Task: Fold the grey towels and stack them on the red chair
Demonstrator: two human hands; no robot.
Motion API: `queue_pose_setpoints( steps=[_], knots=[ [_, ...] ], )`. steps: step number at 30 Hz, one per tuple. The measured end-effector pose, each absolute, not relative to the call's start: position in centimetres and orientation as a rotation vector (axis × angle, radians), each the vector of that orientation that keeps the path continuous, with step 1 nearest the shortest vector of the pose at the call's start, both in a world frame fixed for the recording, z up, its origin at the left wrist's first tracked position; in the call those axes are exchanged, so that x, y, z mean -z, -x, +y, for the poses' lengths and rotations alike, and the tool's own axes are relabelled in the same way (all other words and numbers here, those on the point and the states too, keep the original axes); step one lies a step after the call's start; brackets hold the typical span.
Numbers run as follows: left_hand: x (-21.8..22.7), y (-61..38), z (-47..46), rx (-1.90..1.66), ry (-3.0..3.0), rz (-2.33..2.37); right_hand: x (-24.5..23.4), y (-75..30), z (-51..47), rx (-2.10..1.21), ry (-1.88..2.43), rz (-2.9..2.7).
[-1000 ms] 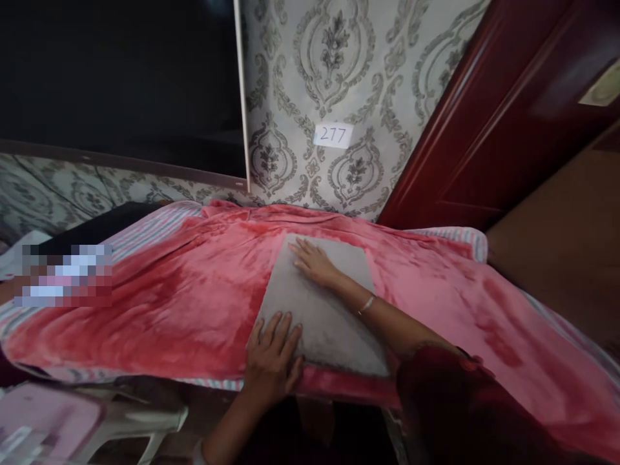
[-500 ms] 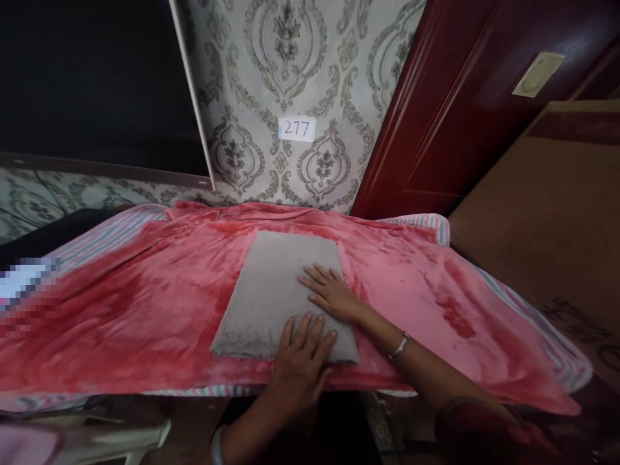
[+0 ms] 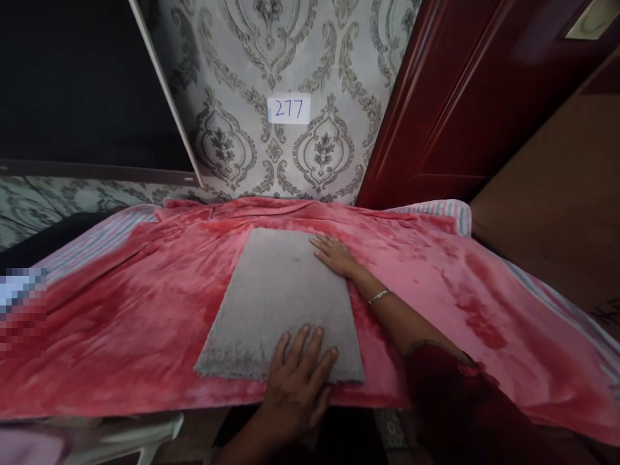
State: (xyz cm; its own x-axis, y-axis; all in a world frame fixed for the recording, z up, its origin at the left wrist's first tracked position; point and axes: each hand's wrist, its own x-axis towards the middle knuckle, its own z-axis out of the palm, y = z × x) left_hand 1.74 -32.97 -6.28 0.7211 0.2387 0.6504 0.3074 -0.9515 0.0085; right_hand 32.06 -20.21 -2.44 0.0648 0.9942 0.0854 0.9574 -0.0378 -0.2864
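A grey plush cloth (image 3: 271, 297) lies flat on a pink-red plush blanket (image 3: 145, 310), its narrower-looking edge away from me. My left hand (image 3: 298, 374) rests on its near edge, fingers spread and flat, palm reaching past the border. Higher up, at the far right corner, my right hand (image 3: 334, 254) lies with fingers stretched over the cloth. A bracelet (image 3: 379, 296) circles the right wrist. Neither hand grips anything.
Under the blanket shows a striped cloth (image 3: 106, 236). A dark screen (image 3: 87, 84) stands at the back left, a red wooden door (image 3: 445, 103) at the back right. Cardboard (image 3: 547, 194) leans on the right. A paper marked 277 (image 3: 289, 108) hangs on the patterned wall.
My right hand has slid away from me, up to the cloth's far right corner. My left hand stays at the near edge. The camera view has shifted closer.
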Motion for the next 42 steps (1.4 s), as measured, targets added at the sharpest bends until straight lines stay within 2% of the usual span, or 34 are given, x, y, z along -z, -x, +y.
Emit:
queue_pose_setpoints(
  steps=[17,27,32,36,42],
  knots=[
    [6.1,-1.5,-33.2,0.925,2.871,-0.492,1.4,-31.5,-20.6,-0.234,2.249,-1.749],
    [3.1,-0.2,-31.9,1.001,2.990,-0.449,3.3,-22.1,-35.8,-0.175,2.075,-1.943],
    [2.1,1.1,-28.8,0.717,2.886,-0.889,3.5,-21.1,-37.5,-0.183,2.146,-1.866],
    [2.5,1.3,-28.3,0.528,2.887,-0.958,3.8,-21.0,-37.2,-0.131,2.138,-1.852],
    [2.0,0.9,-28.8,0.436,2.921,-1.011,4.8,-21.6,-38.3,-0.049,2.063,-1.869]
  ],
)
